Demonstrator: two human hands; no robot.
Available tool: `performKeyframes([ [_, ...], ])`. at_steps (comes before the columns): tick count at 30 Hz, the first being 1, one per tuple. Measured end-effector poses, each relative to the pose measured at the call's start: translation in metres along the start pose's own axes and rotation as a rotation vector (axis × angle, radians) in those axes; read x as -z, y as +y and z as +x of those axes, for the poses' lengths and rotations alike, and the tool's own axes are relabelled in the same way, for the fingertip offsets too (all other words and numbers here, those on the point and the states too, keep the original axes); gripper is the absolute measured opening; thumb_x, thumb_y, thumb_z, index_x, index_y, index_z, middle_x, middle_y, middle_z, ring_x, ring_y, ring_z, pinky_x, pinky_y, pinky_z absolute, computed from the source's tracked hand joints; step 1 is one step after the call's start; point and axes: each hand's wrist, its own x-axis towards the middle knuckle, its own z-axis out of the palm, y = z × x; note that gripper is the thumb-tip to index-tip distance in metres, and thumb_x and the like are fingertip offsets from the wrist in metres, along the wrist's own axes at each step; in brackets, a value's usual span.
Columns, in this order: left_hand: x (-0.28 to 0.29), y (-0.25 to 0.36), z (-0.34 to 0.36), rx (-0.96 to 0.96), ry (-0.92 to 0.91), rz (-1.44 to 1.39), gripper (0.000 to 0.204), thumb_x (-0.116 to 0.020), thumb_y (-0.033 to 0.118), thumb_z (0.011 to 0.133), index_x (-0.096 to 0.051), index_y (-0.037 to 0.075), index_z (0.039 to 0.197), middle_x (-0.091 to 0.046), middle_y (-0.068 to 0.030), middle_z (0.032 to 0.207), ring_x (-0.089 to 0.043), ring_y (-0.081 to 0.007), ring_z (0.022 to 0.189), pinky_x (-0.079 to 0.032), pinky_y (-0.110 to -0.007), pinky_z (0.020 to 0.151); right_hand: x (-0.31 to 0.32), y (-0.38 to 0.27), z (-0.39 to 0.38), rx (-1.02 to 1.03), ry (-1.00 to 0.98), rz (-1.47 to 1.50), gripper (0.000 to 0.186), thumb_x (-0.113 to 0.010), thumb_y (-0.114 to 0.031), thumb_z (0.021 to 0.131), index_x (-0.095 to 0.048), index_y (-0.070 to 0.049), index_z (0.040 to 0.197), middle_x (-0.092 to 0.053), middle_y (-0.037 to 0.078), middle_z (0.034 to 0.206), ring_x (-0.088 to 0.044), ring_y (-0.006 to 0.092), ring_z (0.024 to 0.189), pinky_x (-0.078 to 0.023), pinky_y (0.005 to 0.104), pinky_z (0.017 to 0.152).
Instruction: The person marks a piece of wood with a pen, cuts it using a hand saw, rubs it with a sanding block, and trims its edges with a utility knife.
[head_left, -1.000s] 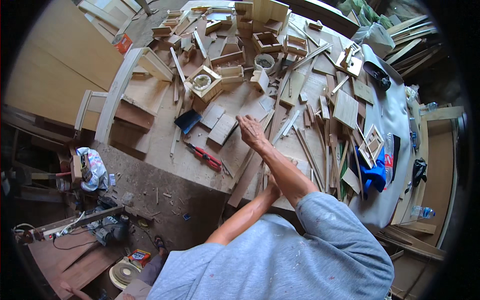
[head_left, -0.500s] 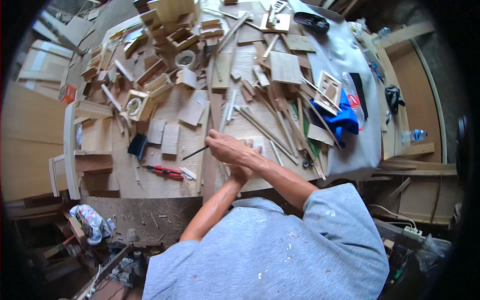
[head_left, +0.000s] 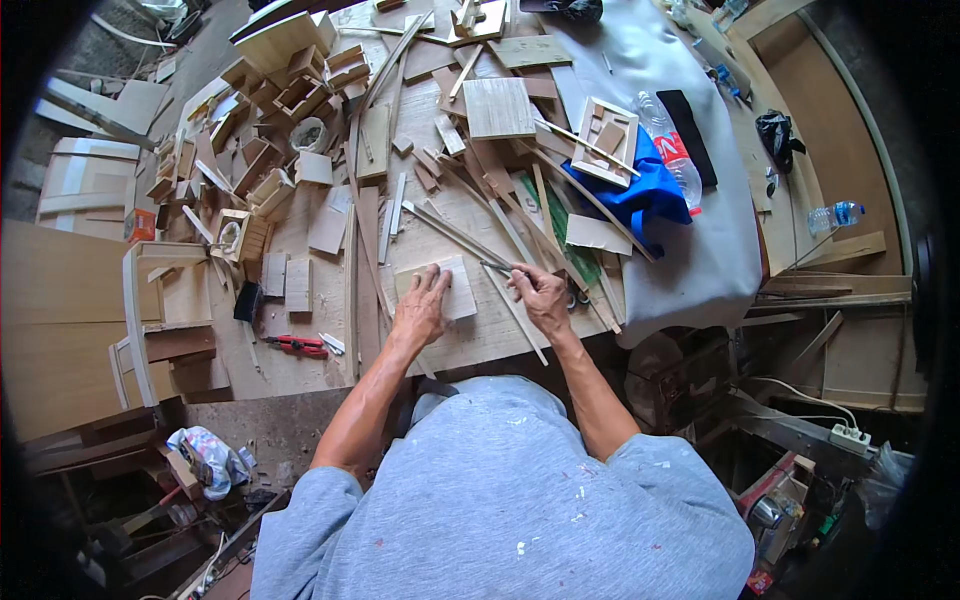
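My left hand (head_left: 422, 305) lies on a small pale square board (head_left: 461, 292) near the front of the workbench, its fingers stretched out over the wood. To the right of the board, my right hand (head_left: 543, 300) pinches a thin dark pencil (head_left: 494, 266), which points left over some long strips. Those wooden strips (head_left: 455, 232) run slantwise just beyond the board. Left of my left hand, a long narrow strip (head_left: 350, 300) lies lengthwise toward the bench edge. Scissors (head_left: 575, 296) show partly beside my right hand.
Small wooden boxes (head_left: 302, 97) crowd the far left. A red-handled tool (head_left: 297, 345) lies at the front left. On the right are a blue cloth (head_left: 655, 205), a plastic bottle (head_left: 672, 150) and a grey sheet (head_left: 700, 290) hanging over the bench edge.
My right hand has swung from the left, where it crossed over my left arm, to the right side with the pencil. My left hand now shows on the board. The view has shifted.
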Motion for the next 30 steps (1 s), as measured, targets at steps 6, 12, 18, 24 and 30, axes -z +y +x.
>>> performKeyframes([
  [6, 0.002, 0.004, 0.001, -0.006, 0.031, -0.035, 0.091, -0.084, 0.021, 0.065, -0.037, 0.01, 0.142, -0.034, -0.0154, 0.148, -0.04, -0.0427, 0.131, -0.042, -0.045, 0.107, -0.015, 0.003, 0.01, 0.114, -0.063, -0.032, 0.023, -0.06, -0.016, 0.092, -0.068, 0.001, 0.106, -0.07, 0.009, 0.074, -0.062, 0.0121, 0.056, -0.049, 0.0269, 0.052],
  [12, 0.007, 0.008, 0.0, 0.025, 0.011, -0.063, 0.088, -0.084, 0.018, 0.065, -0.038, 0.013, 0.139, -0.034, -0.0141, 0.148, -0.039, -0.0437, 0.132, -0.043, -0.046, 0.106, -0.015, -0.004, 0.02, 0.128, -0.075, -0.084, 0.022, -0.058, -0.018, 0.094, -0.068, 0.001, 0.098, -0.068, 0.009, 0.07, -0.063, 0.0136, 0.058, -0.048, 0.0289, 0.053],
  [18, 0.005, 0.004, 0.0, 0.009, 0.012, -0.069, 0.089, -0.084, 0.019, 0.065, -0.038, 0.014, 0.14, -0.034, -0.0129, 0.148, -0.039, -0.0435, 0.132, -0.043, -0.047, 0.106, -0.019, -0.013, 0.026, 0.192, -0.032, -0.193, 0.024, -0.058, -0.02, 0.095, -0.067, 0.001, 0.092, -0.066, 0.011, 0.066, -0.064, 0.0155, 0.059, -0.049, 0.0302, 0.055],
  [24, 0.008, -0.009, -0.006, -0.012, -0.01, -0.089, 0.091, -0.084, 0.02, 0.067, -0.038, 0.02, 0.145, -0.03, -0.0138, 0.151, -0.037, -0.0359, 0.135, -0.039, -0.043, 0.11, -0.03, 0.009, 0.039, 0.037, -0.153, -0.107, 0.029, -0.058, -0.025, 0.096, -0.065, 0.002, 0.088, -0.064, 0.01, 0.066, -0.063, 0.0125, 0.063, -0.048, 0.0285, 0.058],
  [30, 0.013, -0.026, -0.003, -0.065, -0.061, -0.052, 0.091, -0.083, 0.023, 0.068, -0.038, 0.032, 0.146, -0.025, -0.0099, 0.155, -0.036, -0.0331, 0.137, -0.041, -0.043, 0.109, -0.039, 0.014, 0.033, 0.194, -0.083, -0.076, 0.028, -0.051, -0.024, 0.095, -0.063, 0.0, 0.088, -0.065, 0.016, 0.071, -0.063, 0.0308, 0.065, -0.049, 0.0387, 0.063],
])
